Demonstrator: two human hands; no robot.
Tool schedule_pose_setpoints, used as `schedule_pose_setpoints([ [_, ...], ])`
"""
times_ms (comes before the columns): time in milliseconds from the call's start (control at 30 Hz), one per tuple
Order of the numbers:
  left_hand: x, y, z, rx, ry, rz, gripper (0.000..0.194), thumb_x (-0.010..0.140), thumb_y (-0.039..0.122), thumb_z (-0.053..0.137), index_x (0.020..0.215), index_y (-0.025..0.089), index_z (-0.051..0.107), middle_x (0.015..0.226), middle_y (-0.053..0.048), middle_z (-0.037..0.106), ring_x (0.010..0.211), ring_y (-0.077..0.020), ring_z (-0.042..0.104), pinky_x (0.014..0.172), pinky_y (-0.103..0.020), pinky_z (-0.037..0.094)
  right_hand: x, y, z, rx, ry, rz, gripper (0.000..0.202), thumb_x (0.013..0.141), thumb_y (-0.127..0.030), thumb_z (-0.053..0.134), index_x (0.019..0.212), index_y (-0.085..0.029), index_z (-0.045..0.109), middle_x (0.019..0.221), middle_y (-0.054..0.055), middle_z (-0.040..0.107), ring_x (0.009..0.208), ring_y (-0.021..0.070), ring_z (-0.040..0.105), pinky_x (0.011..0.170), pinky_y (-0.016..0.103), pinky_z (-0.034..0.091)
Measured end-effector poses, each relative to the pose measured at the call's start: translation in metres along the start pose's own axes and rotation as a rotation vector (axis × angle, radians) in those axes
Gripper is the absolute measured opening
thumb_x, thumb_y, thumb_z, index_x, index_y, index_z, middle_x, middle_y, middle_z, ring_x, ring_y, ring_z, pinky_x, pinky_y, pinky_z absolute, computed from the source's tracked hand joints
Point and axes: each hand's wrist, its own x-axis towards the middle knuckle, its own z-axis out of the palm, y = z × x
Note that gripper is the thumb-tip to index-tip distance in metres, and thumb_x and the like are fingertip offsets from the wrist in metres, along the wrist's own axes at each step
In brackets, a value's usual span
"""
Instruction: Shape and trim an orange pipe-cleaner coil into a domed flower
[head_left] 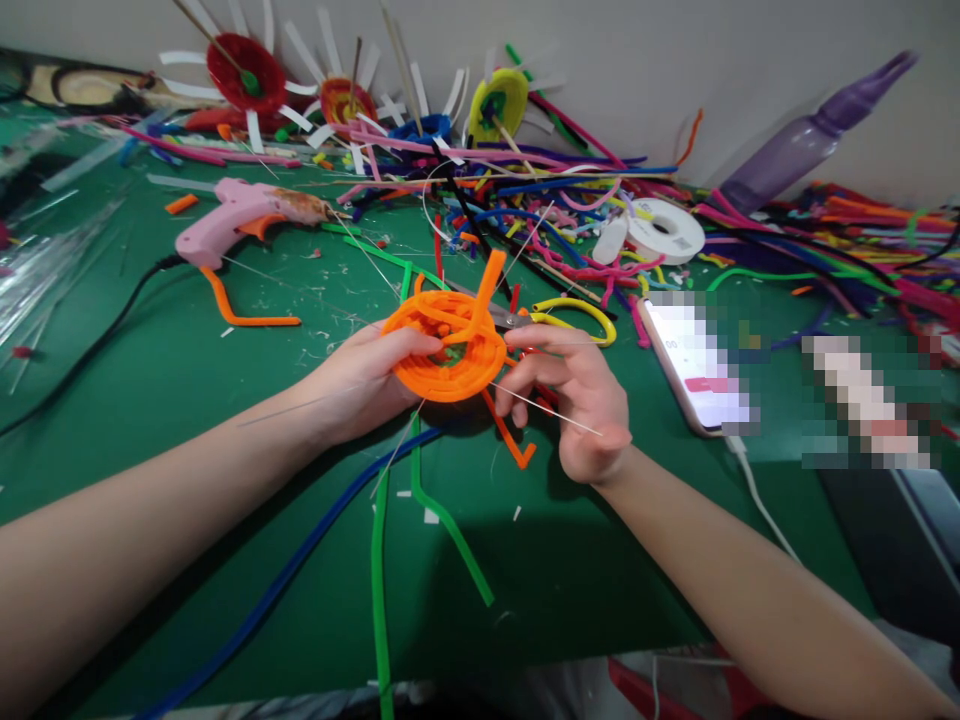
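Observation:
My left hand [360, 385] holds an orange pipe-cleaner coil [450, 345], a flat round spiral, by its left rim above the green table [187, 420]. A loose orange end sticks up from the coil toward the back. My right hand [581, 395] touches the coil's right edge with its fingertips, fingers curled. A thin strand of glue runs across that hand. A green pipe cleaner [442, 510] and a blue one [300, 570] hang down under the coil toward me.
A pink glue gun [240, 215] lies at the back left with a black cord. A heap of coloured pipe cleaners [570, 195], finished paper-petal flowers [247, 70], a white tape roll [664, 230], yellow-handled scissors [570, 315] and a phone [697, 365] lie behind and right.

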Motion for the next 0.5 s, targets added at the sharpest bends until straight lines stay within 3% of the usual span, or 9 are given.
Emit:
schedule_pose_setpoints([
  [500, 0.0017, -0.0016, -0.0035, -0.033, -0.055, -0.001, 0.026, 0.073, 0.009, 0.058, 0.096, 0.01, 0.068, 0.088, -0.006, 0.076, 0.095, -0.0247, 0.072, 0.094, -0.038, 0.055, 0.0004, -0.0012, -0.0005, -0.015, -0.011, 0.039, 0.071, 0.08, -0.078, 0.041, 0.121, -0.021, 0.05, 0.072, -0.001, 0.061, 0.05, 0.0117, 0.053, 0.046, 0.028, 0.047],
])
